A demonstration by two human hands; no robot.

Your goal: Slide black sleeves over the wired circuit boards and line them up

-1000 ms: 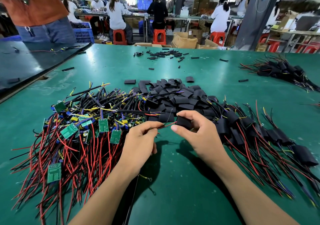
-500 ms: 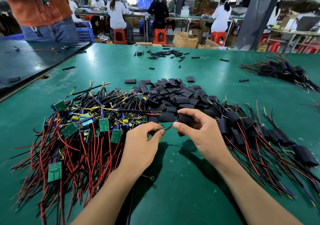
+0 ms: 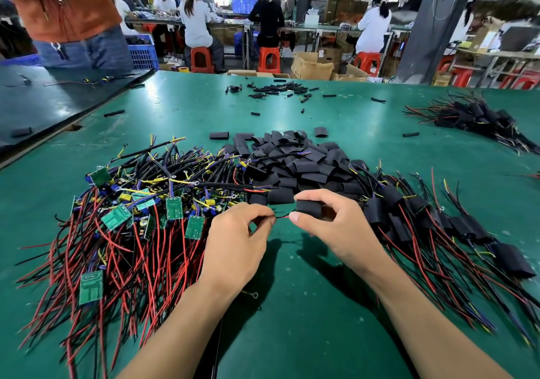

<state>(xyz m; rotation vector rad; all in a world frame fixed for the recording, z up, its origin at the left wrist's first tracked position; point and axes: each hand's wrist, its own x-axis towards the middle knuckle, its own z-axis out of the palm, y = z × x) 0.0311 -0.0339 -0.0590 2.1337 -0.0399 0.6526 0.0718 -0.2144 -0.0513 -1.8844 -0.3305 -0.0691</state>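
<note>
- Our right hand [image 3: 336, 229] has thumb and fingers curled round one black sleeve [image 3: 308, 207]. It holds it just above the table [image 3: 292, 320], right in front of the sleeve pile [image 3: 292, 168].
- Our left hand [image 3: 233, 241] pinches thin red and black wires [image 3: 282, 217] that cross the short gap into the sleeve.
- The board on those wires is hidden, so we cannot tell how far in it sits.
- The sleeve looks light, soft and easily flattened. We judge a gentle hold on its flat faces is best, since a hard squeeze would shut the mouth.
- The wires look floppy, so we would pinch them close to the sleeve.
- The sleeve's long axis runs left to right, with its mouth toward our left hand.
- Bare boards [image 3: 174, 207] lie to our left, sleeved ones [image 3: 455, 226] to our right.
</note>
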